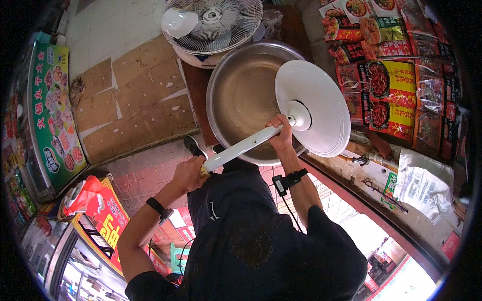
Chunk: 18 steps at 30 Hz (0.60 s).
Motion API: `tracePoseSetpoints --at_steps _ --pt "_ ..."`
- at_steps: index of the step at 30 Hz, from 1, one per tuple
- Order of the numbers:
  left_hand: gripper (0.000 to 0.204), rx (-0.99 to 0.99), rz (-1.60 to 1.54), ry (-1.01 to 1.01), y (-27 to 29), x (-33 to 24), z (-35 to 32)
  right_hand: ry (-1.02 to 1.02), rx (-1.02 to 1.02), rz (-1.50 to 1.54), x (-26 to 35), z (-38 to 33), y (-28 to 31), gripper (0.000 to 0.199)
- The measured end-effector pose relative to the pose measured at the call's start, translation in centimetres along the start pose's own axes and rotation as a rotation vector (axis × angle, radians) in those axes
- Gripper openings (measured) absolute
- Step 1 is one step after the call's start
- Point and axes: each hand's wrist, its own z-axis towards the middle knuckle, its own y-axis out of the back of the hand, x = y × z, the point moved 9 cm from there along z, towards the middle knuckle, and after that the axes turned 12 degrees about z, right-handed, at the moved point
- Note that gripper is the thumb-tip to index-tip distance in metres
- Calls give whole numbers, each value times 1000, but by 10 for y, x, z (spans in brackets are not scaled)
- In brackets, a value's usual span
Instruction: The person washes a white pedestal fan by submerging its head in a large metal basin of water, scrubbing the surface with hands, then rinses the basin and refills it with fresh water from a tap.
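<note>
I hold a white fan stand tilted across my front. My left hand (188, 171) grips the lower end of its white pole (243, 145). My right hand (281, 131) grips the pole just below the round white base (314, 108), which is tipped up on edge and faces me. Behind the base lies a large round metal basin (236, 98), and the base covers its right side. A white fan head with a wire grille (213, 22) lies beyond the basin at the top. Both wrists wear black bands.
Red, yellow and green food packets (391, 85) hang in rows at the right. A white plastic bag (422, 183) lies on a ledge below them. A green picture poster (50, 105) stands at the left. Brown board pieces (135, 95) cover the floor; a black shoe (193, 146) shows.
</note>
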Motion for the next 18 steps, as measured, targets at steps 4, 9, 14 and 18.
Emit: tracePoseSetpoints --at_steps 4,9,14,18 --pt "58 15 -143 -108 6 -36 24 61 35 -23 8 4 -7 25" --pt "57 169 -268 -111 0 -59 37 32 53 -66 9 5 -18 27" --pt "51 205 -270 -191 22 -69 20 145 257 -89 40 3 -43 29" --pt "51 212 -248 -164 30 -72 13 -31 90 164 36 22 -16 27"
